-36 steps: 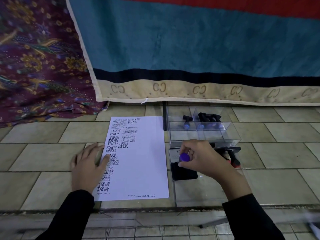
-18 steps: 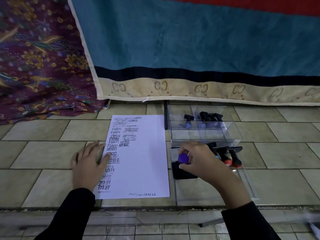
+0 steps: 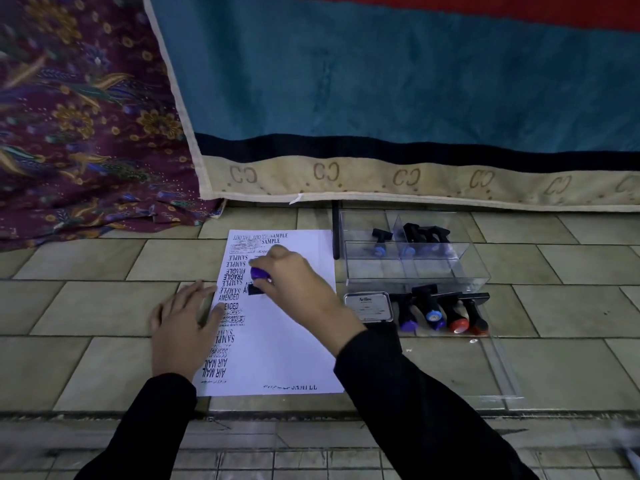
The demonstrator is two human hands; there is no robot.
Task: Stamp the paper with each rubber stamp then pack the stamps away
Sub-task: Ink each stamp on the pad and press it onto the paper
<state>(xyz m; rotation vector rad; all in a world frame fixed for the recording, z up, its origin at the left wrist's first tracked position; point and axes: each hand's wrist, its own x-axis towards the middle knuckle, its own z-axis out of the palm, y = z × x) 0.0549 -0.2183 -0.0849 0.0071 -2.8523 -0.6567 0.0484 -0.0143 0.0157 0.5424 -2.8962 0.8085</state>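
Paper (image 3: 294,341) lies on the tiled worktop (image 3: 104,306), its long axis running away from the person. The left hand (image 3: 180,327) rests flat with straight fingers on its left edge. The right hand (image 3: 298,282) grips a purple-capped stamp (image 3: 258,273), roughly upright, black base down on the sheet. To the right, a clear divided box (image 3: 415,271) holds several black stamps (image 3: 412,237) in its far compartments. Just before it, beside an ink pad tin (image 3: 369,306), four loose stamps (image 3: 433,311) lie on their sides, caps toward the person.

Matt white paper (image 3: 294,341) on smooth tiles (image 3: 86,306); glossy clear plastic box (image 3: 415,268).
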